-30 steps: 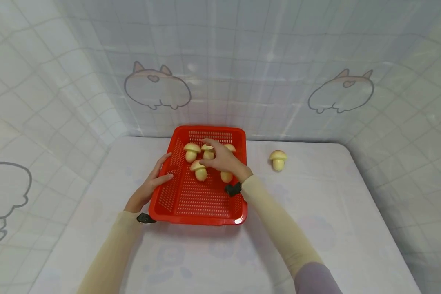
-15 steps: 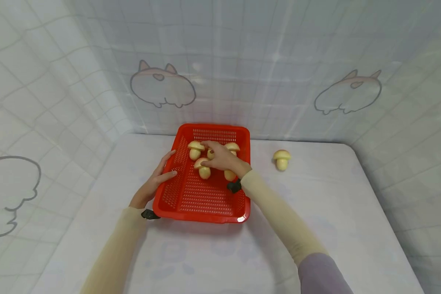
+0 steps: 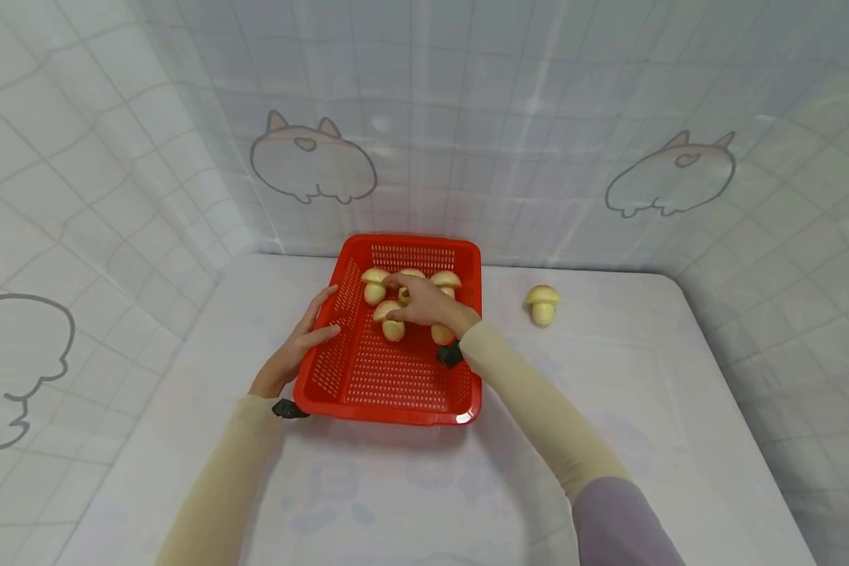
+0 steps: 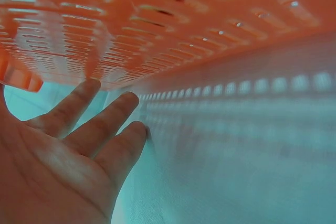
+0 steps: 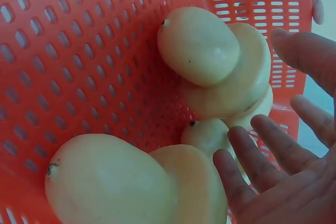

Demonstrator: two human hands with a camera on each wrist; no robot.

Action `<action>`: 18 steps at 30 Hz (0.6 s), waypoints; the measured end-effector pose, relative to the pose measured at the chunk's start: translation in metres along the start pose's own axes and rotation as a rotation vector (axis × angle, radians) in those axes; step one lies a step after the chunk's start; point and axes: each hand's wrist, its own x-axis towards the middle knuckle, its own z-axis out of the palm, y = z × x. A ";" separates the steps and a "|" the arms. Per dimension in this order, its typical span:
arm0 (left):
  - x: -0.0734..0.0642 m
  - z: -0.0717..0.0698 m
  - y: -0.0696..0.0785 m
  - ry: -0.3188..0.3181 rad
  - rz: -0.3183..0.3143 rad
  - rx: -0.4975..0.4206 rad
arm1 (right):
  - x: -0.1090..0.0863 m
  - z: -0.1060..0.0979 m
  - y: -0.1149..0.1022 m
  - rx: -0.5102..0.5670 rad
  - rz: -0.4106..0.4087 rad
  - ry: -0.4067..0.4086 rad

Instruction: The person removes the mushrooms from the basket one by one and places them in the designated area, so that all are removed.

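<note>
Several pale yellow toy mushrooms (image 3: 375,292) lie in a red perforated plastic basket (image 3: 396,413). My left hand (image 3: 293,350) holds the basket's left rim, its thumb over the edge; the left wrist view shows three fingers (image 4: 102,129) extended outside the basket wall. Inside the basket, my right hand (image 3: 428,305) hovers over the mushrooms. Its fingers are spread, with fingertips close to the cap of one mushroom (image 5: 231,93); whether they touch it I cannot tell. Another mushroom (image 5: 110,182) appears large in the right wrist view. My right hand partly covers some mushrooms.
One more mushroom (image 3: 542,305) lies on the white table (image 3: 608,377), right of the basket. A pale curtain (image 3: 424,141) with tile lines and animal drawings hangs behind the table and along both sides.
The whole scene has shifted slightly in the head view, as the camera moved. My right hand has stayed over the mushrooms with only small movement, and my left hand remains at the basket's rim.
</note>
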 end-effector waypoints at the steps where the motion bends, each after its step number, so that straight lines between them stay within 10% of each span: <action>1: 0.000 0.000 0.000 0.000 0.001 -0.002 | 0.000 0.000 0.000 0.003 0.001 -0.004; 18: 0.000 0.006 -0.001 -0.006 0.038 0.006 | -0.001 0.006 0.004 -0.056 0.048 -0.076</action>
